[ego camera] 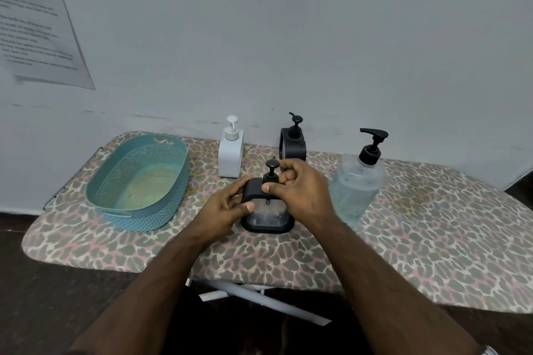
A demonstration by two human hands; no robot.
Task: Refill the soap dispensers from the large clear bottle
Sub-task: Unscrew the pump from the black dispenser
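Note:
A small black soap dispenser (266,217) with a clear front stands in the middle of the board. My left hand (227,204) grips its left side. My right hand (302,190) has its fingers curled round the black pump collar on top. The large clear bottle (353,190) with a black pump stands just to the right of my right hand, about half full. A white dispenser (230,157) and a second black dispenser (294,145) stand upright behind, near the wall.
A teal perforated basket (138,184) sits on the left of the leopard-print ironing board (432,239). The wall runs along the board's far edge, with a printed sheet (37,23) taped at upper left. Dark floor lies below.

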